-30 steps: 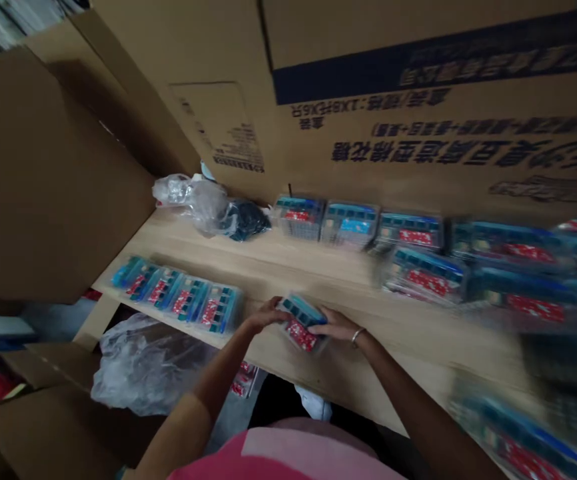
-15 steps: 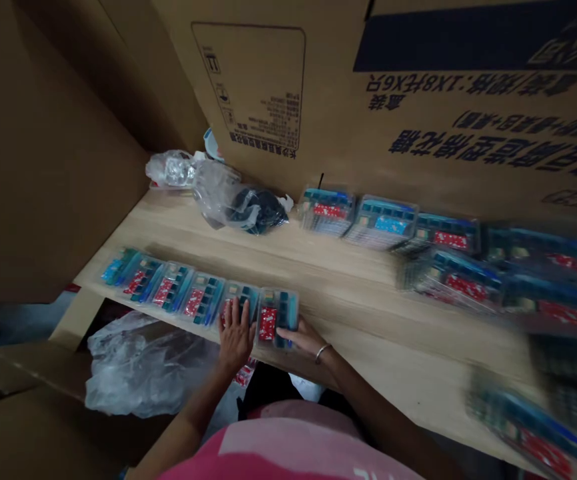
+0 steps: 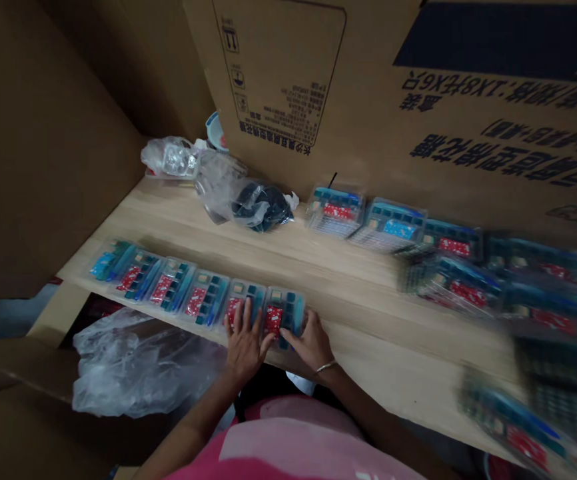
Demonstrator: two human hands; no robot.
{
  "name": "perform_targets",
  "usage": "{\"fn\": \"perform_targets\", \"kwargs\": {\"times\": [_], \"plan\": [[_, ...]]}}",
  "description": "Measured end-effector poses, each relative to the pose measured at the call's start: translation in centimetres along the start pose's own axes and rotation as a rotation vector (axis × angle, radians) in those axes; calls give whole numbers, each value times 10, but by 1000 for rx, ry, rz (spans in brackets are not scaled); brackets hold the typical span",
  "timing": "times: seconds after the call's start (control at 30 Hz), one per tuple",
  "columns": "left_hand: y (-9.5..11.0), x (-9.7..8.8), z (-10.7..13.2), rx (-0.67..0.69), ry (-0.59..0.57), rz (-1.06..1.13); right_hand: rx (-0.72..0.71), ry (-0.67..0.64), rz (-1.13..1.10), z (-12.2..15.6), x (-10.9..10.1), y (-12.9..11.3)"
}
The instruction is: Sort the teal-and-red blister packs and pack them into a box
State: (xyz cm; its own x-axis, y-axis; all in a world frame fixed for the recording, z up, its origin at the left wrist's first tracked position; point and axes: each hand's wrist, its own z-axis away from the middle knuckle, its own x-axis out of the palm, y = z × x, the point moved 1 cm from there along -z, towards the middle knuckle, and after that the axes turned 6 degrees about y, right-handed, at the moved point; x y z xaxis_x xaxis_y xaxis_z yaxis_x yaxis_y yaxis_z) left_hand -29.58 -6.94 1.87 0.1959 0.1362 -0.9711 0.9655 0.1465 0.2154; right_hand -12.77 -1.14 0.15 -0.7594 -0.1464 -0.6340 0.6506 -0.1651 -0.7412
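Note:
A row of several clear plastic packs with teal and red inserts lies along the near edge of a light wooden table. My left hand rests flat with fingers spread on the second pack from the right end. The rightmost pack lies beside it. My right hand touches that pack's right edge with fingers stretched out. A bracelet sits on my right wrist.
More packs stand in stacks at the back and right of the table, blurred at the right. Crumpled plastic bags lie at the back left. A big printed cardboard box rises behind. Another plastic bag hangs below the table edge.
A second ago both hands held one pack mid-table. They carried it left and laid it at the right end of the row. Now both hands rest flat on the packs.

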Motion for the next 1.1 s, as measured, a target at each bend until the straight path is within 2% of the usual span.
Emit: {"fn": "perform_targets", "kwargs": {"times": [0.17,0.33,0.47,0.53,0.6,0.67,0.8,0.87,0.97,1.03,1.1], "plan": [[18,-12,-2,45,-24,130,57,-122,-58,0,-10,4],[28,-10,-2,36,-92,396,50,-201,-223,0,-19,19],[36,-10,-2,-78,-111,617,112,-209,-473,0,-20,25],[42,-12,-4,-72,-131,636,187,-251,-637,-1,-23,31],[49,-12,-6,0,-156,532,235,-293,-742,-3,-28,43],[56,-9,-8,88,-177,341,247,-285,-744,-8,-35,62],[62,4,-12,157,-178,16,281,-108,-454,-16,-42,97],[64,6,-14,155,-169,-74,305,-19,-296,-15,-40,102],[69,0,-18,167,-147,-139,336,61,-217,-13,-41,108],[77,-4,-20,170,-126,-158,244,111,-145,-13,-60,125],[92,-6,-20,139,-38,-179,126,165,-45,-7,-106,159]]}}
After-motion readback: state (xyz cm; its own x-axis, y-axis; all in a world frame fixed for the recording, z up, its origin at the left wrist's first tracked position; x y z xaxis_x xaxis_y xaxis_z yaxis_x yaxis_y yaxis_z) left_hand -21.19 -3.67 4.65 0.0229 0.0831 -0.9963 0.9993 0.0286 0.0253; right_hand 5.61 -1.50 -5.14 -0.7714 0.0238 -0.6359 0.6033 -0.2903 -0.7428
